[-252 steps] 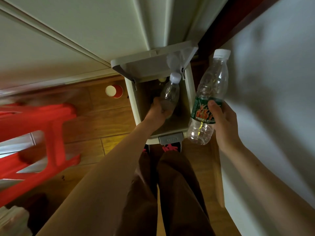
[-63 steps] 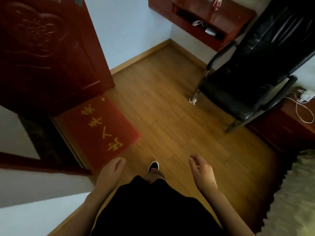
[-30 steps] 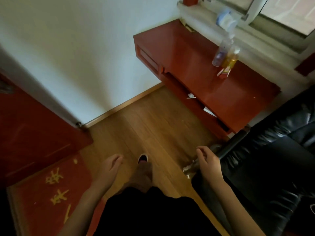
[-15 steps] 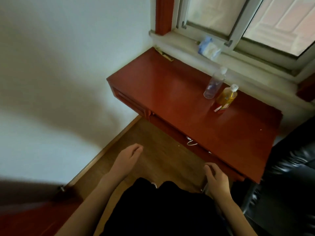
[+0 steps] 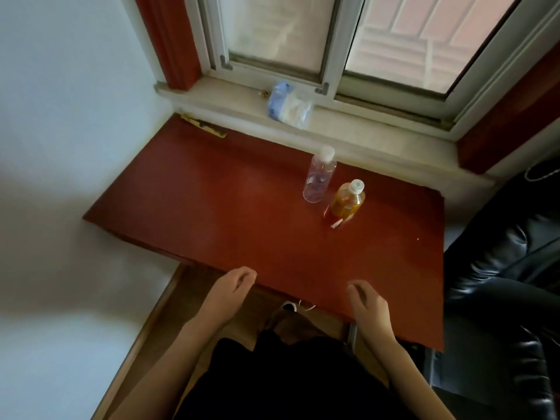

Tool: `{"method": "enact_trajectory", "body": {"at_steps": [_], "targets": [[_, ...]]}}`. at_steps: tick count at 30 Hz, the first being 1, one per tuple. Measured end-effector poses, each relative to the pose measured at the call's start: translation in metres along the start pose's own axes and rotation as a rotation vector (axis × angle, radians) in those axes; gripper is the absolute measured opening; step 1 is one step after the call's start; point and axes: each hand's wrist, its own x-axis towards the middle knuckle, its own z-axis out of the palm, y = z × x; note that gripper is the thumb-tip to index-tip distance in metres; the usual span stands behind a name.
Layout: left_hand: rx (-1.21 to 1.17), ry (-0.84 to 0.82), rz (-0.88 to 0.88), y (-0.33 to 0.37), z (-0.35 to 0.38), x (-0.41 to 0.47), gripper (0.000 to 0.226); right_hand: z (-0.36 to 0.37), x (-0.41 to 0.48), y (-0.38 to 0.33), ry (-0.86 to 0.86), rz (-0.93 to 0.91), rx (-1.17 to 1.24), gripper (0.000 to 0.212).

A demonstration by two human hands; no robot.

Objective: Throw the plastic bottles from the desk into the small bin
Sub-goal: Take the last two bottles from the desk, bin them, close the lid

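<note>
Two plastic bottles stand upright on the red desk, toward its back right. One is a clear bottle with a white cap. Just right of it and nearer to me is a bottle of amber liquid with a white cap and a red label. My left hand hovers at the desk's front edge, fingers loosely apart, holding nothing. Over the front edge further right, my right hand is likewise open and empty. Both hands are well short of the bottles. The small bin is out of view.
A window sill behind the desk carries a crumpled blue-and-white plastic bag. A black leather chair stands close on the right. A white wall closes the left side. A thin flat strip lies at the desk's back left corner.
I have walked from the bin across the room to the desk. The desk now fills the view, and both empty hands have risen to its front edge.
</note>
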Motion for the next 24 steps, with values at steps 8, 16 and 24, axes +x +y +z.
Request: {"method": "enact_trajectory", "body": {"at_steps": [8,16,24], "targets": [[0.108,-0.030,0.100,0.061,-0.023,0.115,0.035,-0.019,0.102,-0.046,0.175,-0.001,0.159,0.048],[0.140,-0.104,0.111,0.101,-0.009,0.226,0.056,-0.010,0.154,-0.052,0.177,0.064,0.182,0.091],[0.056,-0.240,0.246,0.105,0.017,0.310,0.088,0.022,0.186,-0.050,0.217,0.146,0.314,0.068]]}}
